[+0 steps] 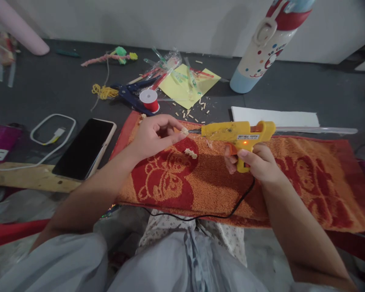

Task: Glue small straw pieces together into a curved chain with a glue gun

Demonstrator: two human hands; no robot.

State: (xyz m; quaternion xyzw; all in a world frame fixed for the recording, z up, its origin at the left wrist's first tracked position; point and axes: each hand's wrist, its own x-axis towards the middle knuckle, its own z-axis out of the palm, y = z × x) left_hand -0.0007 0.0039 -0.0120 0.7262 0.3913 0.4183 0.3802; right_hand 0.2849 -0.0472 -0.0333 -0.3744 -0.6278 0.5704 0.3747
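Observation:
My right hand [257,160] is wrapped round the handle of a yellow glue gun [226,130], whose small orange light is lit. The gun's nozzle points left and meets a small cream-coloured piece [185,131]. That piece is pinched between the thumb and fingertips of my left hand [159,136]. Just below, a second cream piece [190,153] lies on the orange and red towel [219,174]. Both hands are over the towel. A black cord [231,213] runs from the gun's handle along the towel's near edge.
A phone [84,148] and white cable [53,115] lie left. Behind the towel are dark pliers [130,95], a red thread spool [150,101], yellow paper [207,83] and several tiny cut bits. A bottle [261,52] stands back right, near white paper [276,117] and a clear stick [319,130].

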